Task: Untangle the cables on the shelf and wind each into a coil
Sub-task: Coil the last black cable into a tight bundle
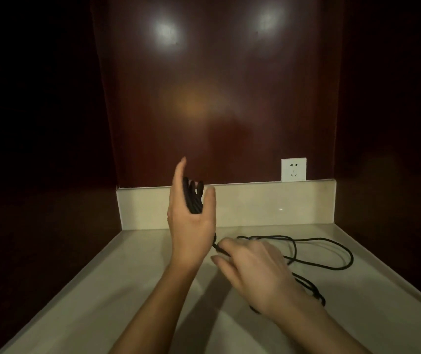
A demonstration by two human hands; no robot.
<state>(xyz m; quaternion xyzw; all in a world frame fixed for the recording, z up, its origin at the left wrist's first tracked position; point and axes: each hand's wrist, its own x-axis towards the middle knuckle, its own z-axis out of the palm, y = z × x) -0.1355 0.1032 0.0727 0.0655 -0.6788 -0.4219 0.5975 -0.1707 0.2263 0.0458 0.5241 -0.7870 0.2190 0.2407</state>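
My left hand [191, 221] is raised upright above the beige shelf [127, 290], with several turns of black cable [193, 198] wound around its palm between the fingers and the thumb. A strand runs down from these turns to my right hand [252, 267], which pinches the cable just below the left wrist. The loose remainder of the black cable [332, 251] lies in wide loops on the shelf to the right. Part of it passes under my right forearm.
The shelf is a recess with dark wooden walls and a low beige back rim [255, 203]. A white wall socket [293, 169] sits on the back wall at the right, just above the rim.
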